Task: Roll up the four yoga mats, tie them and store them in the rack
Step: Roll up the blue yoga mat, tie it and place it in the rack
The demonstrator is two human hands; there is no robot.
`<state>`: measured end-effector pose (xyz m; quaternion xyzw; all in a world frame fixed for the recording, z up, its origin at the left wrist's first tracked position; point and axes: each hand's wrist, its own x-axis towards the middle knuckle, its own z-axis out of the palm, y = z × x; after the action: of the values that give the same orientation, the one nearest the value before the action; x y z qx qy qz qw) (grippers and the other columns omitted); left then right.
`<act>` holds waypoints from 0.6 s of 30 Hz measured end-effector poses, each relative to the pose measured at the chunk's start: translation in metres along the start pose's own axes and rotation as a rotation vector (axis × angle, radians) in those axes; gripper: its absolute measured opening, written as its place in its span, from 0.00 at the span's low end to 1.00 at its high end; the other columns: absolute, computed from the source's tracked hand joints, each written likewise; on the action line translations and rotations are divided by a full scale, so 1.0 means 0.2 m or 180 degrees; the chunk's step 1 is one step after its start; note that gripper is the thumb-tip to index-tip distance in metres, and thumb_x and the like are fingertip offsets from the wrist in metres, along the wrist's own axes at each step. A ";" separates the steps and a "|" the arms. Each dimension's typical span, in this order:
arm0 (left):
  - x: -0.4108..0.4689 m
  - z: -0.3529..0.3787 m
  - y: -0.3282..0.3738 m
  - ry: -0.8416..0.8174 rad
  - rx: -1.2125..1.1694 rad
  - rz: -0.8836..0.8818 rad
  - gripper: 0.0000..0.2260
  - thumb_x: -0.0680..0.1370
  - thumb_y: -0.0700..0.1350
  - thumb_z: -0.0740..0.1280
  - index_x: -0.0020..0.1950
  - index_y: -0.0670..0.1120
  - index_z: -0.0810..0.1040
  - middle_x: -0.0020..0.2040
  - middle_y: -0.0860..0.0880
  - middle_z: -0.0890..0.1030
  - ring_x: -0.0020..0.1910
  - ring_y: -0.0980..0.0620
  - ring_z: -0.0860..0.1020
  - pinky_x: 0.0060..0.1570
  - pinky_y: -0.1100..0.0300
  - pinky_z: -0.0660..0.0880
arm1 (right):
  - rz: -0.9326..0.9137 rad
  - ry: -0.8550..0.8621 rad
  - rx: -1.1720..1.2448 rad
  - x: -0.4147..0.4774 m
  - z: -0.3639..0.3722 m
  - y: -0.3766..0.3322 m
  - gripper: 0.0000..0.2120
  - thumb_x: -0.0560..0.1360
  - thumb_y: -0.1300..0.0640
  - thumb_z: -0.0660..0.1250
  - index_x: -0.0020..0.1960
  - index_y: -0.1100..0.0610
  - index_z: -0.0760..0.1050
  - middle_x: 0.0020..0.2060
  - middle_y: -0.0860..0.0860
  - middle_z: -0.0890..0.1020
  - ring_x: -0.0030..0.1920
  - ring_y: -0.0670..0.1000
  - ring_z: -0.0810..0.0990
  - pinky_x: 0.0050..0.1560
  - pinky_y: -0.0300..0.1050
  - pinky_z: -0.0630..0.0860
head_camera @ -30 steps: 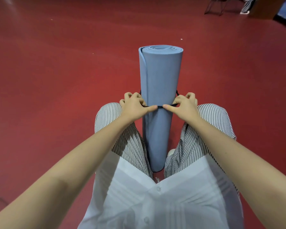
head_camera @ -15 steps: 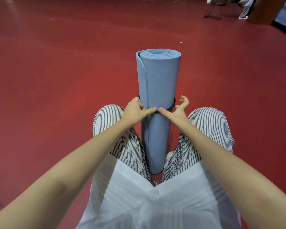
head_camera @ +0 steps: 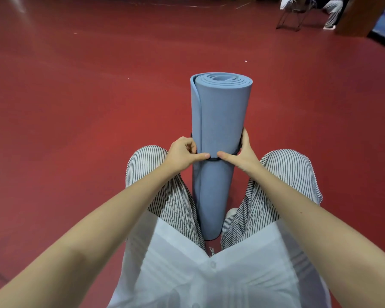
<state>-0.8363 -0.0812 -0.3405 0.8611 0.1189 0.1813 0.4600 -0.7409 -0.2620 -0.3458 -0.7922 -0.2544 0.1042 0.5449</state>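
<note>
Yoga mat (head_camera: 220, 112), rolled and blue, is stood upright at centre frame between striped knees (head_camera: 147, 161). Black strap (head_camera: 213, 160) circling it is pinched at the front by left hand (head_camera: 182, 155) and right hand (head_camera: 242, 154).

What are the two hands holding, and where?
Both the left hand and the right hand grip the black strap looped round the middle of the rolled blue yoga mat, thumbs pressing it at the front.

A rolled blue mat (head_camera: 220, 112) stands upright on the red floor (head_camera: 87, 112) between striped knees. The left hand (head_camera: 182, 154) and right hand (head_camera: 242, 155) pinch the black band (head_camera: 212, 160) around its middle.
</note>
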 end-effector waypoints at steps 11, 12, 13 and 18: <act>0.03 -0.04 0.04 -0.0773 -0.0892 -0.0030 0.47 0.67 0.34 0.77 0.77 0.47 0.52 0.67 0.48 0.72 0.61 0.54 0.75 0.49 0.74 0.73 | 0.0432 -0.0275 -0.0733 0.05 -0.04 -0.06 0.68 0.43 0.28 0.73 0.75 0.50 0.50 0.72 0.49 0.61 0.73 0.52 0.59 0.72 0.58 0.58; 0.04 -0.03 0.04 -0.0776 -0.0866 -0.0052 0.46 0.67 0.36 0.78 0.76 0.48 0.53 0.67 0.50 0.72 0.60 0.56 0.75 0.50 0.74 0.73 | 0.0486 -0.0303 -0.0643 0.06 -0.05 -0.04 0.69 0.41 0.26 0.73 0.74 0.49 0.50 0.72 0.49 0.62 0.73 0.52 0.60 0.72 0.58 0.59; 0.05 -0.03 0.03 -0.0799 -0.0831 -0.0085 0.46 0.66 0.38 0.79 0.76 0.48 0.55 0.66 0.53 0.72 0.60 0.57 0.75 0.53 0.72 0.73 | 0.0547 -0.0351 -0.0577 0.07 -0.06 -0.02 0.69 0.40 0.24 0.73 0.74 0.47 0.49 0.72 0.48 0.63 0.72 0.52 0.61 0.71 0.58 0.59; 0.09 -0.04 0.01 -0.0976 -0.0597 -0.0205 0.43 0.65 0.43 0.80 0.74 0.47 0.62 0.64 0.53 0.75 0.58 0.56 0.77 0.54 0.65 0.76 | 0.0698 -0.0563 -0.0358 0.07 -0.07 -0.02 0.59 0.57 0.36 0.78 0.75 0.51 0.47 0.71 0.49 0.64 0.70 0.50 0.65 0.70 0.48 0.64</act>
<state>-0.8237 -0.0699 -0.3314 0.8276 0.0575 0.0434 0.5566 -0.7246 -0.2647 -0.3346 -0.8322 -0.2188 0.2181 0.4604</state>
